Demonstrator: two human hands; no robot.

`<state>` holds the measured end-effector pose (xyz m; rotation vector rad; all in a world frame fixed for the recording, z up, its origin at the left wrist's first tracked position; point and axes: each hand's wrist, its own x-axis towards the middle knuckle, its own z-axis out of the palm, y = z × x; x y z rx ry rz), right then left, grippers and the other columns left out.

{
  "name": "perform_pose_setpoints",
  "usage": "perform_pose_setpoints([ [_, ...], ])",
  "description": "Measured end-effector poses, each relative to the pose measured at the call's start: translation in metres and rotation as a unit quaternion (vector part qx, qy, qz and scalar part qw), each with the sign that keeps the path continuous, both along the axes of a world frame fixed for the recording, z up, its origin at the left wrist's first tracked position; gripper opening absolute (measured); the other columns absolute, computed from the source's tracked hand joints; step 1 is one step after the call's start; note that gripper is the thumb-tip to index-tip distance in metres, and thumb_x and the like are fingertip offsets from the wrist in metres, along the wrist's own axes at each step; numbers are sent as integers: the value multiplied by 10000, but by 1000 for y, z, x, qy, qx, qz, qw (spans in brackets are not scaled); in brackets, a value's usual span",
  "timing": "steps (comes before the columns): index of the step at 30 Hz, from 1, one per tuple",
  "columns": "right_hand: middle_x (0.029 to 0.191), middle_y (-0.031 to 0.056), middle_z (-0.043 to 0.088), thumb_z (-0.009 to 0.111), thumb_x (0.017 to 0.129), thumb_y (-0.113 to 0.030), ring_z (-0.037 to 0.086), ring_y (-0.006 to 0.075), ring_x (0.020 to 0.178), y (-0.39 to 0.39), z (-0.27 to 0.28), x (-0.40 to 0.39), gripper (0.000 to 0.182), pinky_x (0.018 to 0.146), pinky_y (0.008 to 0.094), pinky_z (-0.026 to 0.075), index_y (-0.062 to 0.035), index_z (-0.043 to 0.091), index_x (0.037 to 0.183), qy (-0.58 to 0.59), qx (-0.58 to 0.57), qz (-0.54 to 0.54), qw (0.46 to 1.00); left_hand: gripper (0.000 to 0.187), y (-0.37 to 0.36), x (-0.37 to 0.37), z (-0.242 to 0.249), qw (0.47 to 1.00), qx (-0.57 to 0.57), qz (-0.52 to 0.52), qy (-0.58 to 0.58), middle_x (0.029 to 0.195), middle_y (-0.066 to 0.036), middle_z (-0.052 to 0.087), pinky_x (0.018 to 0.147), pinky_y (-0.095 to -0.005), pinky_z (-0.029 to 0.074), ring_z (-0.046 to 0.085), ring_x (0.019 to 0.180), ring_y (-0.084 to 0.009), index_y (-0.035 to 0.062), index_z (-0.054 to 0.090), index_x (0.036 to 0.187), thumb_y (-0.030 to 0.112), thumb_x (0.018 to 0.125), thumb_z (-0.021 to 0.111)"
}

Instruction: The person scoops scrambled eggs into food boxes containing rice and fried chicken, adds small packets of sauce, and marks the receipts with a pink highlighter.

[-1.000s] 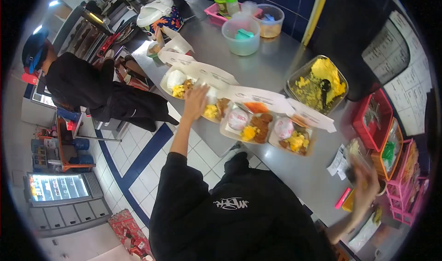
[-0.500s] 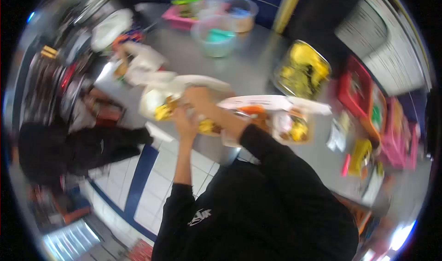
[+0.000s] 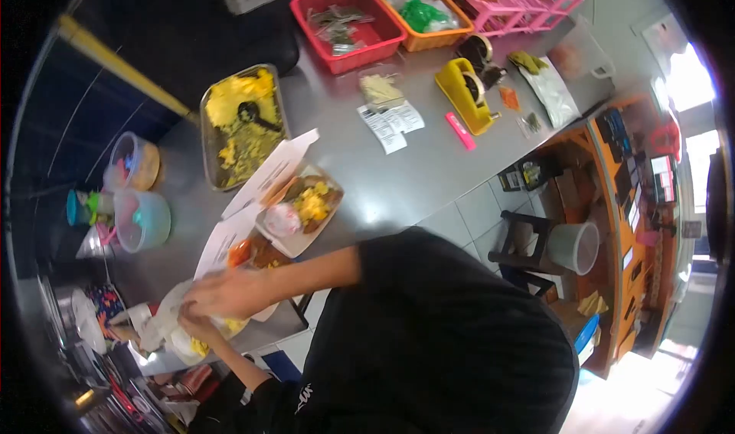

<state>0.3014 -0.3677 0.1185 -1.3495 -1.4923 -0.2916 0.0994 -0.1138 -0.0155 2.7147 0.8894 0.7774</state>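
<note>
My right hand (image 3: pixel 230 292) reaches across paper food boxes at the lower left, its back toward me and its fingers blurred. Beside and partly beneath it is my left hand (image 3: pixel 200 328), over a box with yellow food in it. Whether either hand grips anything cannot be made out. Close to my right wrist stands an open food box (image 3: pixel 310 243) with scrambled-looking yellow food, brown pieces and a small clear wrapped bundle. Under my right hand another box shows an orange packet (image 3: pixel 240 253) and brown food.
A metal tray (image 3: pixel 209 158) of yellow food holds a black spoon. Behind are red (image 3: pixel 390 40) and orange baskets (image 3: pixel 440 42), a yellow tape dispenser (image 3: pixel 467 97), a pink marker (image 3: pixel 460 131) and printed slips (image 3: pixel 390 126). Plastic tubs (image 3: pixel 144 223) stand at left.
The view has swung to the right, so the boxes now appear lower left and the baskets at the top. Both hands stay close together over the boxes.
</note>
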Motion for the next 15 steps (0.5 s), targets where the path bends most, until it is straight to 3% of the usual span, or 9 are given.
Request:
perform_pose_setpoints([
  [1, 1004, 117, 573, 544, 740, -181, 546, 271, 912, -57, 2, 33, 200, 766, 389, 448, -65, 603, 893, 28, 25, -77, 996, 422, 1, 9, -4, 1000, -7, 8, 15, 1061, -182, 553, 851, -374, 445, 546, 971, -297, -35, 423, 1185, 83, 808, 571],
  [2, 990, 125, 592, 545, 733, -152, 559, 270, 898, -120, 19, 83, 225, 744, 388, 451, -65, 607, 931, -34, -310, -75, 947, 396, -25, 23, 17, 971, -198, 50, -124, 1053, -168, 547, 859, -378, 433, 530, 996, -281, -18, 432, 1178, 92, 818, 557],
  [3, 888, 122, 597, 572, 685, -89, 564, 281, 822, -187, -14, 121, 242, 701, 383, 453, -52, 602, 922, 28, -181, -250, 951, 371, -57, 37, 39, 885, -380, 91, -254, 1045, -154, 541, 868, -381, 421, 514, 1022, -266, 0, 440, 1170, 101, 828, 544],
  [5, 861, 133, 559, 557, 656, 8, 541, 295, 850, -330, -55, 191, 310, 703, 385, 457, -83, 592, 951, 43, 11, -599, 800, 323, -57, 13, 28, 971, -133, 95, -174, 1019, -163, 567, 868, -386, 424, 554, 983, -269, 1, 449, 1155, 101, 851, 497],
  [7, 914, 139, 548, 557, 651, 39, 523, 325, 871, -506, -104, 233, 383, 714, 402, 443, -58, 544, 1022, 10, -97, -787, 609, 293, -66, -8, 24, 974, 52, 174, -137, 1013, -180, 577, 850, -402, 442, 589, 940, -281, -7, 454, 1135, 91, 859, 451],
  [8, 992, 124, 542, 587, 678, -17, 513, 319, 900, -572, -109, 233, 415, 753, 405, 427, -62, 512, 1084, -16, -201, -810, 550, 290, -88, 4, 28, 956, 21, 229, -183, 1011, -182, 575, 836, -403, 453, 597, 916, -288, -15, 453, 1127, 75, 851, 441],
  [10, 1192, 118, 474, 631, 735, -165, 464, 312, 1081, -661, -143, 238, 571, 870, 467, 374, -102, 391, 1249, 207, -335, -836, 382, 286, -152, 29, 46, 899, -38, 342, -270, 1007, -186, 572, 806, -406, 476, 613, 870, -302, -30, 452, 1112, 43, 837, 422],
  [12, 1185, 133, 484, 687, 689, -160, 475, 320, 1091, -678, -139, 235, 671, 871, 478, 377, -100, 360, 1272, 275, -431, -779, 363, 289, -163, 22, 22, 911, -22, 256, -324, 977, -197, 576, 749, -382, 507, 617, 868, -297, -8, 459, 1109, 3, 826, 405],
  [15, 1059, 156, 548, 709, 630, -98, 528, 325, 1003, -726, -164, 256, 537, 810, 401, 423, -77, 481, 1116, 317, -436, -659, 525, 277, -227, 88, 31, 928, -41, 197, -314, 952, -195, 578, 741, -362, 508, 615, 875, -289, 1, 461, 1104, -7, 837, 386],
])
